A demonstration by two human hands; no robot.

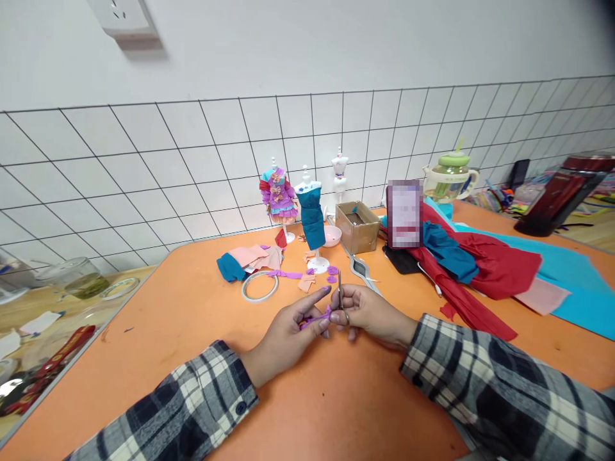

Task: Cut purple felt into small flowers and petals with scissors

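My left hand (300, 323) pinches a small strip of purple crepe paper (314, 319) between thumb and fingers. Close beside it, my right hand (368, 315) is closed on a small pair of scissors (340, 291), blades pointing up and away from me. Fingers of the two hands nearly meet at the purple piece. Just beyond stands a small white dress form wrapped in teal crepe paper (312, 218). Purple round scraps (332, 275) and peach scraps (306, 282) lie at its base. A roll of tape (260, 286) rests to the left.
Behind are a doll form in a purple ruffled dress (278, 195), a bare white form (339, 169), a cardboard box (358, 227) and a pink bowl (332, 235). On the right stand a phone (404, 214), red crepe paper (500, 262), a teapot (451, 179) and a dark red tumbler (552, 198).
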